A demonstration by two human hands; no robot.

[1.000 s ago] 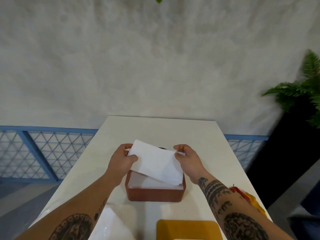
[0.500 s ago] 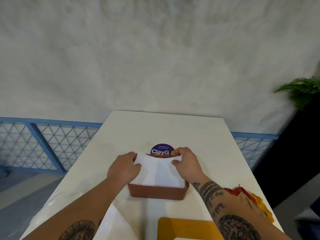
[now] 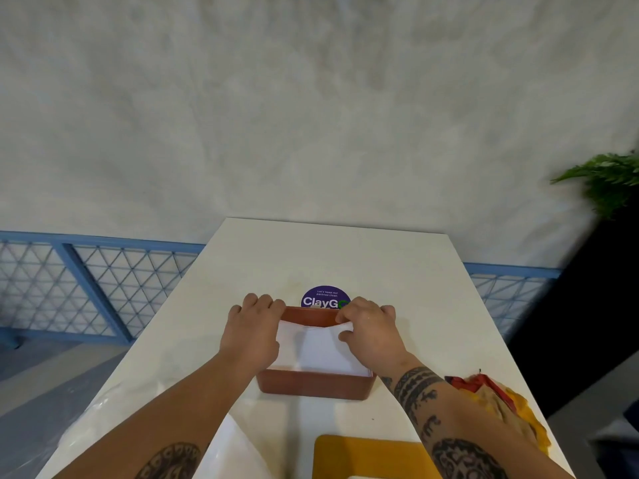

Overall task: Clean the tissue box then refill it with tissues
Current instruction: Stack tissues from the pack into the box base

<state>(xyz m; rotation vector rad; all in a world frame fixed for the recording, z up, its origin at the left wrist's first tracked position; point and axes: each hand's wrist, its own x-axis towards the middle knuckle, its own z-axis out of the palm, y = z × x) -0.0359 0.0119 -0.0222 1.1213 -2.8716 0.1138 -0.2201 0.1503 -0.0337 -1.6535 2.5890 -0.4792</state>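
A terracotta open tissue box (image 3: 313, 388) stands in the middle of the white table (image 3: 345, 257). White tissues (image 3: 321, 350) lie inside it, filling most of the box. My left hand (image 3: 254, 331) presses down on the tissues at the box's left side, fingers curled over the far rim. My right hand (image 3: 371, 331) pinches the far right corner of the tissues at the rim.
A round purple ClayGo sticker (image 3: 325, 299) lies just behind the box. A yellow lid or board (image 3: 366, 456) sits at the near edge, a clear plastic tissue wrapper (image 3: 235, 454) near left, a yellow and red cloth (image 3: 505, 406) at the right edge. A blue railing (image 3: 86, 281) stands left, a plant (image 3: 605, 181) right.
The tissue stack, held tilted above the box a second ago, has been lowered flat into it. Both hands moved down to the far rim. The sticker behind the box came into view.
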